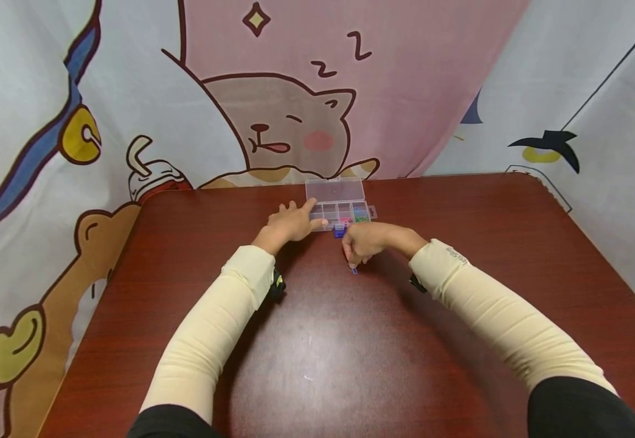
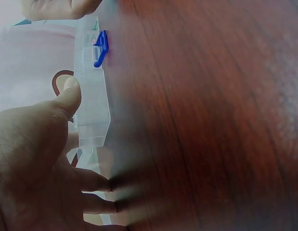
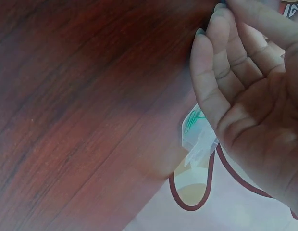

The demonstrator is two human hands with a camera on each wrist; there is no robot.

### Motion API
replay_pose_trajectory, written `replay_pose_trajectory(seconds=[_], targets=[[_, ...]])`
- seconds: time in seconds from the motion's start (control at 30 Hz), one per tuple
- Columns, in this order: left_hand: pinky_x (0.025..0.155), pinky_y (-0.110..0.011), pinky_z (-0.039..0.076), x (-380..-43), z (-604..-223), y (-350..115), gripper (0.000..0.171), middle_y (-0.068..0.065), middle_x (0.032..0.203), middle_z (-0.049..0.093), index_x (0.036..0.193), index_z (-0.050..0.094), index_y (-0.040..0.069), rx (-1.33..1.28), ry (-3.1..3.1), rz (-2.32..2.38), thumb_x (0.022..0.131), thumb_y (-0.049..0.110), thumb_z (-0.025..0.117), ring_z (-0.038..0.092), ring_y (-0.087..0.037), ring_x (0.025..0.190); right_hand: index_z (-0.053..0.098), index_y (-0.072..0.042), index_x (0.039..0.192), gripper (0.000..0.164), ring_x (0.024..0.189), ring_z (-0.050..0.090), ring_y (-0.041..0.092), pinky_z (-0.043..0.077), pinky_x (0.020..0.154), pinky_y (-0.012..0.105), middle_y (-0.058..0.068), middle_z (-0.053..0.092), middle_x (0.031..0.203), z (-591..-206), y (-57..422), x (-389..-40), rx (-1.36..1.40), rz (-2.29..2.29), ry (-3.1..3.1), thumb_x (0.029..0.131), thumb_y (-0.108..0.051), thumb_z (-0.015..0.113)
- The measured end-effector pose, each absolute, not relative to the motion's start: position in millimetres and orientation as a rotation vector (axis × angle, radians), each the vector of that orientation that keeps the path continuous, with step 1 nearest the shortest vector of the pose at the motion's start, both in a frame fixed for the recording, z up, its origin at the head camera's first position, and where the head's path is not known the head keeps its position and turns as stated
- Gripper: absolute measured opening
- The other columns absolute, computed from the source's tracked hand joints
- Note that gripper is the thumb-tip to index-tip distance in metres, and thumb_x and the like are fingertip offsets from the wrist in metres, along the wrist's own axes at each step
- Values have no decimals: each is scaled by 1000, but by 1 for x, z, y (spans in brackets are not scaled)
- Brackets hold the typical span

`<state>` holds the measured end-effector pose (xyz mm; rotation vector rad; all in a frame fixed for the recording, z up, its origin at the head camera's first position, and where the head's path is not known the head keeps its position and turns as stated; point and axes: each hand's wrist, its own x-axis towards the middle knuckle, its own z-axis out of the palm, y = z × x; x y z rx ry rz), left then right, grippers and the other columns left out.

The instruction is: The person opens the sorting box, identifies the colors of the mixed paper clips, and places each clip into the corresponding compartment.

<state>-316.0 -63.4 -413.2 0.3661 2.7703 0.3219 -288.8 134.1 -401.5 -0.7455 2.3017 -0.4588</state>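
A clear plastic compartment box point(image 1: 331, 212) stands on the table with its lid point(image 1: 335, 190) raised at the back. A blue latch point(image 2: 101, 49) is on its front side. Green paper clips point(image 3: 194, 120) and pink ones point(image 1: 345, 221) lie in its compartments. My left hand point(image 1: 292, 224) rests at the box's left end, thumb at the front wall, fingers spread and fairly straight. In front of the box, my right hand point(image 1: 365, 240) pinches a small blue paper clip point(image 1: 354, 271) between thumb and fingertips, low over the table. Its upper part is hidden by the fingers.
The dark red-brown wooden table point(image 1: 345, 353) reaches from the box to the near side. A printed curtain point(image 1: 279, 134) hangs right behind the table's back edge and along both sides. A small white mark point(image 1: 308, 378) shows on the near tabletop.
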Motion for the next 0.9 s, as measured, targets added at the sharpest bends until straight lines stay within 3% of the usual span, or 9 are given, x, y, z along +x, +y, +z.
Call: replay_pose_trajectory(seconds=[0.3, 0.63, 0.9], targets=[[93, -62, 23, -316, -415, -64, 73, -24, 145, 18, 146, 13, 30, 367, 2786, 325, 86, 66, 33, 16, -46, 129, 65, -8, 74, 6, 61, 59, 13, 48, 57, 27, -1, 64, 69, -404, 137, -293, -775, -466, 2243, 79, -10, 66], [93, -62, 22, -317, -416, -64, 73, -24, 145, 18, 146, 13, 29, 370, 2802, 330, 86, 65, 33, 15, -46, 129, 67, -6, 81, 13, 70, 60, 18, 50, 67, 35, 4, 63, 75, -406, 153, -303, -641, -674, 2067, 80, -19, 70], [93, -62, 23, -316, -416, -63, 73, -24, 145, 18, 146, 10, 29, 381, 2805, 285, 86, 66, 31, 16, -45, 129, 68, -1, 85, 19, 68, 57, 18, 50, 67, 35, 10, 61, 75, -410, 171, -314, -548, -879, 1992, 79, -19, 71]])
